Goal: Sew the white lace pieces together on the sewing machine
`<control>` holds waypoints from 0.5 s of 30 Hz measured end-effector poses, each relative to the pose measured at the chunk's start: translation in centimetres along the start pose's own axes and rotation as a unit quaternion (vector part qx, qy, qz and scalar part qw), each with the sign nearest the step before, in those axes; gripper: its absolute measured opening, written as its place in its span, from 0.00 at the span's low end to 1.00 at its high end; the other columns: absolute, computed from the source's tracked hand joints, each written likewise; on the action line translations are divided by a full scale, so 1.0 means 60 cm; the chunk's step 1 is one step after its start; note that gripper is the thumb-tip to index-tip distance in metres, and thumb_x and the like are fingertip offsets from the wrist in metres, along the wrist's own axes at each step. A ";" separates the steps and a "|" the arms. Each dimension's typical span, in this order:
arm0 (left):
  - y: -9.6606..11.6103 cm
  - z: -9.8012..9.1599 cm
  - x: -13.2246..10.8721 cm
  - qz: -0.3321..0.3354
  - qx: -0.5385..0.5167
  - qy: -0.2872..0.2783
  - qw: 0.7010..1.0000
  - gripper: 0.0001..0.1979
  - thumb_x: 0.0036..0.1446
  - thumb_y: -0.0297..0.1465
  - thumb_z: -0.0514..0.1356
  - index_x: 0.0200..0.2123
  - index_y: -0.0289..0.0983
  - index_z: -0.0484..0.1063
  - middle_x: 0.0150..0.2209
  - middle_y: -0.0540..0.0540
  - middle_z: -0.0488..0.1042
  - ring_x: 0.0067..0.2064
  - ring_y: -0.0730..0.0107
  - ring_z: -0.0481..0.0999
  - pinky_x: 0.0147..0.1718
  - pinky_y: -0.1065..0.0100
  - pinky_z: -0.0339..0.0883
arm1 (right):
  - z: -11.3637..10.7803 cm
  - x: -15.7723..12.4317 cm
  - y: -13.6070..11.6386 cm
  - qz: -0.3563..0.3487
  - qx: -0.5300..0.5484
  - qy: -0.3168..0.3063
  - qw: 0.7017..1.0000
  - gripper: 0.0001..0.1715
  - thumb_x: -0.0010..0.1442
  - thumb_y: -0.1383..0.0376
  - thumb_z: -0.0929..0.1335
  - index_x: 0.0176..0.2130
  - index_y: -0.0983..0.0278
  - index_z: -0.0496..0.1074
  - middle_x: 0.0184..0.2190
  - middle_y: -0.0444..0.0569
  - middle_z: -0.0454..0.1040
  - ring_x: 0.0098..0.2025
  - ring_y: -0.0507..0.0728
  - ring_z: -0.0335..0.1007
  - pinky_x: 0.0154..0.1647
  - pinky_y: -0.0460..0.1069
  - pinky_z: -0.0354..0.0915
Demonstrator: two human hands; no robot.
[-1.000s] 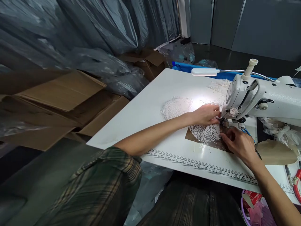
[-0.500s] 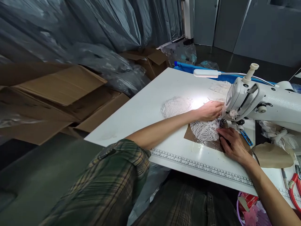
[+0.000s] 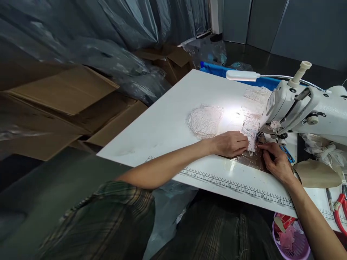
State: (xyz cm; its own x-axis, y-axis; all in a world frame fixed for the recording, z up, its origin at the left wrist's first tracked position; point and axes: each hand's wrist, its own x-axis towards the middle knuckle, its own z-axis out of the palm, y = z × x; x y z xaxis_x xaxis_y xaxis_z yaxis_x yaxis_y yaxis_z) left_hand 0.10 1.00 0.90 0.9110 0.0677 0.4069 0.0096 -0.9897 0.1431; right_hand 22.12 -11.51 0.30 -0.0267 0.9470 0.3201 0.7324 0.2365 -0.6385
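White lace (image 3: 250,124) reaches between the left hand (image 3: 232,143) and the right hand (image 3: 277,160).

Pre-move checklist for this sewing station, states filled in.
1. Pale lace piece at the white sewing machine's needle area: ok, it lies beside and in front of it.
2. Left hand clear of needle area: ok, it sits to the left, by the lace's edge.
3. Right hand clear of needle area: not ok, I'd say; fingertips look very close.
4. Slim white lamp lit: ok, a bright patch shows on the white tabletop.
5. Red-handled tool away from both hands: ok, at the picture's right edge.
6. Needle up or down: cannot tell, too small.
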 end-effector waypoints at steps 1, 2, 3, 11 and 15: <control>-0.001 0.004 0.000 -0.007 0.008 0.022 1.000 0.12 0.68 0.25 0.51 0.38 0.34 0.75 0.38 0.41 0.80 0.37 0.68 0.77 0.38 0.64 0.74 | -0.001 -0.001 -0.001 -0.010 -0.005 -0.007 1.000 0.18 0.63 0.65 0.62 0.44 0.58 0.80 0.44 0.53 0.80 0.47 0.61 0.76 0.52 0.58 0.73; -0.001 0.006 0.000 -0.016 0.014 0.042 0.999 0.12 0.67 0.25 0.51 0.38 0.34 0.75 0.38 0.41 0.80 0.36 0.68 0.77 0.37 0.65 0.74 | -0.002 -0.001 -0.002 -0.022 -0.009 -0.017 1.000 0.18 0.63 0.65 0.62 0.43 0.58 0.80 0.44 0.53 0.79 0.47 0.60 0.76 0.51 0.58 0.73; 0.000 0.007 0.000 -0.026 0.017 0.060 0.998 0.12 0.67 0.25 0.51 0.38 0.33 0.74 0.38 0.41 0.80 0.36 0.69 0.77 0.37 0.66 0.74 | -0.003 -0.002 -0.003 -0.038 -0.016 -0.027 0.999 0.18 0.63 0.65 0.62 0.43 0.58 0.80 0.44 0.52 0.79 0.47 0.60 0.76 0.51 0.59 0.73; 0.008 0.009 -0.001 0.025 0.044 0.108 0.993 0.12 0.65 0.22 0.51 0.35 0.33 0.74 0.41 0.39 0.81 0.38 0.67 0.80 0.40 0.64 0.77 | -0.006 -0.005 -0.013 -0.139 -0.092 -0.072 0.983 0.19 0.62 0.66 0.64 0.47 0.55 0.81 0.44 0.55 0.74 0.48 0.62 0.71 0.49 0.61 0.72; 0.005 0.012 -0.002 0.047 0.046 0.085 0.994 0.10 0.62 0.21 0.54 0.36 0.33 0.76 0.42 0.40 0.82 0.41 0.67 0.81 0.50 0.60 0.77 | -0.009 -0.005 -0.012 -0.140 -0.091 -0.080 0.983 0.18 0.63 0.65 0.65 0.48 0.56 0.81 0.45 0.55 0.73 0.48 0.62 0.70 0.50 0.61 0.72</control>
State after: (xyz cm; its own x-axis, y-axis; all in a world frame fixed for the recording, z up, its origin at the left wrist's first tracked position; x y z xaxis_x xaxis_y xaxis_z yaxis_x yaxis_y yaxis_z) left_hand 0.27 0.58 0.27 0.8271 -0.0123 0.5619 -0.0270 -0.9995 0.0179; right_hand 21.98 -12.08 1.02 -0.3413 0.8754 0.3423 0.7896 0.4646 -0.4008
